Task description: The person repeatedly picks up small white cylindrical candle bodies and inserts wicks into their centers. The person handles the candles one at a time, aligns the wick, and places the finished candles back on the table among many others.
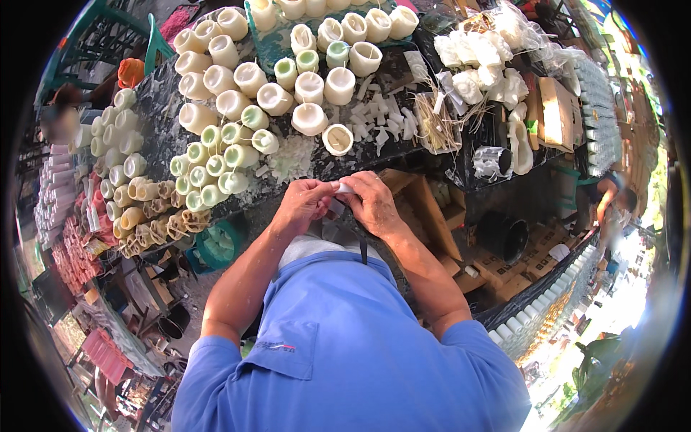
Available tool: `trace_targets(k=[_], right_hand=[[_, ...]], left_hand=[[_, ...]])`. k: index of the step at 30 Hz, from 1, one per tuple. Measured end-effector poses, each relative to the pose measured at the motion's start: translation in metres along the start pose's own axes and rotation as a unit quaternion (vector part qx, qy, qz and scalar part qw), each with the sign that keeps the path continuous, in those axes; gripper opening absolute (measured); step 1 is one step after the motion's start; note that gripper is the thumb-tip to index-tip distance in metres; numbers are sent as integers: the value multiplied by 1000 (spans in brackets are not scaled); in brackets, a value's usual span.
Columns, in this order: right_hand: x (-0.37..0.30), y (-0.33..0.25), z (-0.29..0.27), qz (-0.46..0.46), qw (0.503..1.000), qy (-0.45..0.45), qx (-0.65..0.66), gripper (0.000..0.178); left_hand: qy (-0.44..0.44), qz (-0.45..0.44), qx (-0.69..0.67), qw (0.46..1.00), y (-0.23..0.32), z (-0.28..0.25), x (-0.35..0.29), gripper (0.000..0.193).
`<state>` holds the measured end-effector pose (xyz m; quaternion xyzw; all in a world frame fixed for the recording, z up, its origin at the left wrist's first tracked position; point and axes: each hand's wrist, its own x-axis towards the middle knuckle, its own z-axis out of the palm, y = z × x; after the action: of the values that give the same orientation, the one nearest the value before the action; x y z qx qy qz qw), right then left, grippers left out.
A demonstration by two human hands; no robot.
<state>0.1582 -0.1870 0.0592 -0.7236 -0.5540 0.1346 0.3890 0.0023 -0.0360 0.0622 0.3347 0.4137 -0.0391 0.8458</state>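
Note:
My left hand [306, 205] and my right hand [374, 205] meet in front of my waist, at the near edge of the table. Between their fingertips is a small white piece [346, 189], pinched from both sides; it looks like wax, but its exact kind cannot be made out. Just beyond my hands, a cream candle [337, 140] with a hollowed top stands near the edge. Behind it are several more cream candles [309, 119]. Pale green candles [233, 182] cluster to the left of my hands.
White wax scraps [378, 119] litter the dark tabletop [392, 153]. To the right lie wick strands [436, 122], a crumpled foil-like tin [493, 163] and white wax lumps [471, 83]. Below stand cardboard boxes [430, 209] and a black bucket [502, 236]. Another person [612, 196] bends at far right.

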Motion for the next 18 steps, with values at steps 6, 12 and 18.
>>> trace_targets(k=[6, 12, 18], right_hand=[[1, 50, 10, 353, 831, 26, 429, 27], [51, 112, 28, 370, 876, -12, 309, 52], [77, 130, 22, 349, 828, -150, 412, 42]], left_hand=[[181, 325, 448, 813, -16, -27, 50, 33], [154, 178, 165, 958, -35, -13, 107, 64], [111, 237, 5, 965, -47, 1, 119, 64]])
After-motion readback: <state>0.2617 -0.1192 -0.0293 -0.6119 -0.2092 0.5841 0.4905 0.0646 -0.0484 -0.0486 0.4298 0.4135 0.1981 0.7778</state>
